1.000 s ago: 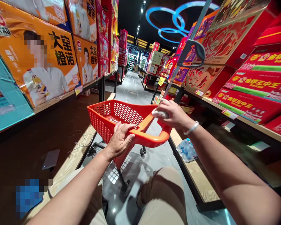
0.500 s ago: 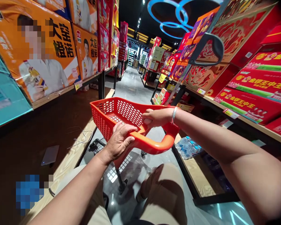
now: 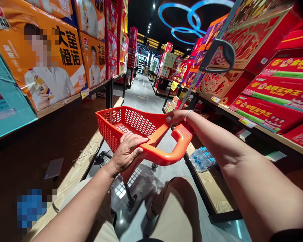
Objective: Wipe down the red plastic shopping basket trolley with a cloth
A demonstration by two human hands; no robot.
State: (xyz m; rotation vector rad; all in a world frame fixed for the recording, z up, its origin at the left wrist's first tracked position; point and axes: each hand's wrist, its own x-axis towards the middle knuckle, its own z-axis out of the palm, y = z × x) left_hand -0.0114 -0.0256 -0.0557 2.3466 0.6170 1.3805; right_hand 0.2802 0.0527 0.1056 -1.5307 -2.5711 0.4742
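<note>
Your cart (image 3: 156,134), centre: smooth glossy red-orange plastic. Floor (image 3: 140,97) under you: polished, reflective. Shelf board (image 3: 218,199), lower right: grained wood. Bottle pack (image 3: 202,159): clear shiny plastic. Orange cartons (image 3: 53,77), upper left: glossy wrap. Your trousers (image 3: 176,215), bottom: matt cloth.

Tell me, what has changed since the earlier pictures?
The right hand moved left over the bar of the red cart, then back to the bar's right end. The pale item first seen in that hand is no longer visible. The left hand stayed on the cart, near the bar's other end.
</note>
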